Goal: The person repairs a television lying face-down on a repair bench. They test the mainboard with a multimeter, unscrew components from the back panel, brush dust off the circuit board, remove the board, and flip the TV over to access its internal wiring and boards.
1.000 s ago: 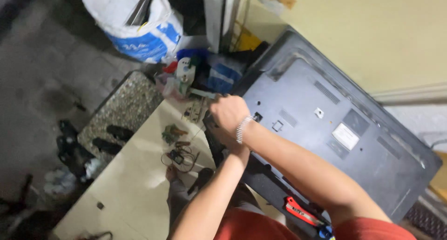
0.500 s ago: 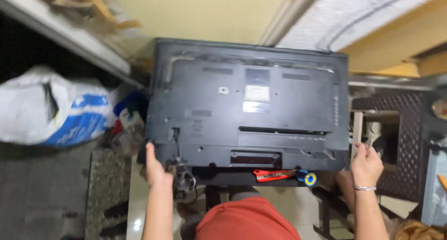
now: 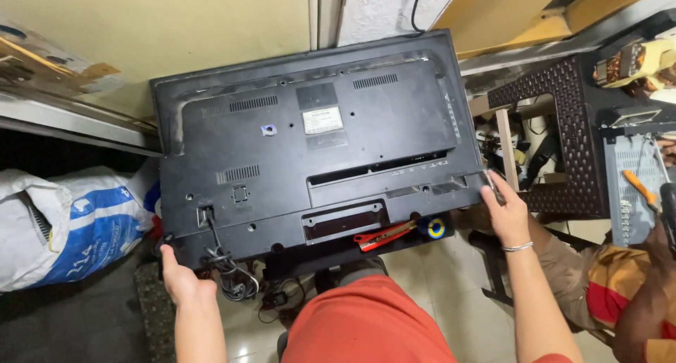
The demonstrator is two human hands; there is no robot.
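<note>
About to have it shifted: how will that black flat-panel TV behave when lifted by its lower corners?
The TV is a wide, thin panel, so probably stiff but fragile and apt to tip. The left hand and right hand grip only the bottom corners. The dangling cable may snag.

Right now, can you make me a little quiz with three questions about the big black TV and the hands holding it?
1. True or false: we see the back of the television, not its screen.
2. Which corner does the left hand grip? A) top left B) bottom left C) top right
3. What does the right hand wear at the wrist?

Key:
1. True: vents and a label show on the panel.
2. B, near the tangled power cord.
3. A thin silver bracelet.
</note>
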